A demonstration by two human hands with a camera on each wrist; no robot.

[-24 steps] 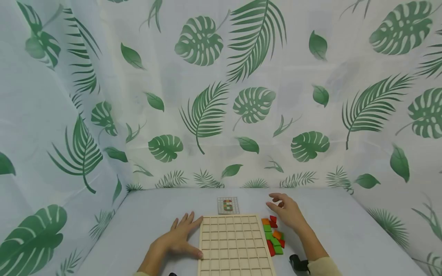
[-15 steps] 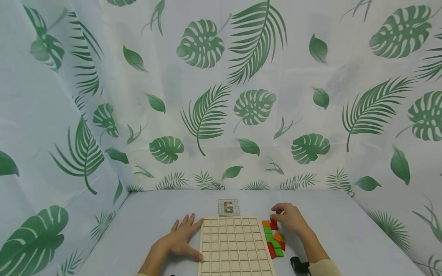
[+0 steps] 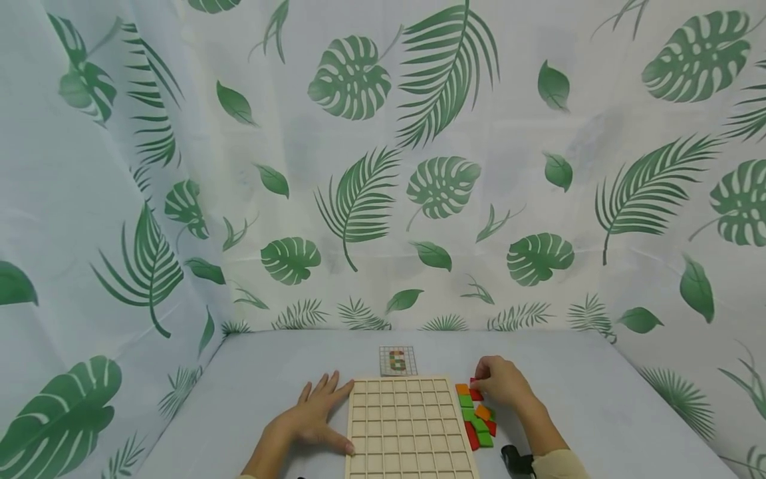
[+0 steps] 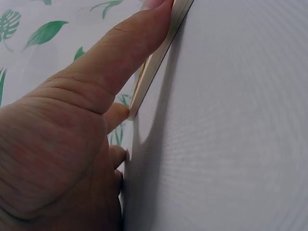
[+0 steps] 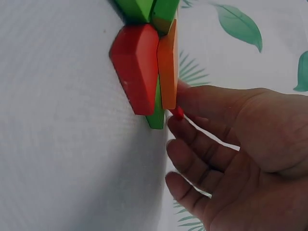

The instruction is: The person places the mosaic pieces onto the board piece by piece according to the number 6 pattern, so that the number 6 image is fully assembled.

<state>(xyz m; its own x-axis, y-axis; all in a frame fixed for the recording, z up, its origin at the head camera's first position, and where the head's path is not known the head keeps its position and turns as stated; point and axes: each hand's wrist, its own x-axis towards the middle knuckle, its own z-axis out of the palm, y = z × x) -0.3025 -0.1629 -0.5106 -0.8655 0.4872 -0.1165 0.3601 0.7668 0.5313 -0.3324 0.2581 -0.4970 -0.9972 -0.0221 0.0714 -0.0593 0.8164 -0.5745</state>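
A pale wooden grid board (image 3: pixel 407 426) lies on the table in the head view. My left hand (image 3: pixel 317 412) rests spread at its left side, with thumb and a fingertip touching the edge; the left wrist view shows the thumb (image 4: pixel 130 53) along the board's side. At the right, my right hand (image 3: pixel 505 384) pinches a red tile (image 5: pixel 177 113) between thumb and curled fingers, at the far end of the tile pile. In the right wrist view another red tile (image 5: pixel 137 67) and an orange tile (image 5: pixel 167 67) partly hide the fingertips' work.
Green tiles (image 3: pixel 480 424), with red and orange ones among them, lie loosely along the board's right edge. A small grid card (image 3: pixel 397 361) with a coloured figure 6 lies beyond the board. A leaf-patterned curtain (image 3: pixel 383 199) rises behind the table.
My right hand has come down and nearer from beyond the pile onto the red tiles at its far end, and its fingers have closed. The left hand stays at the board's edge.
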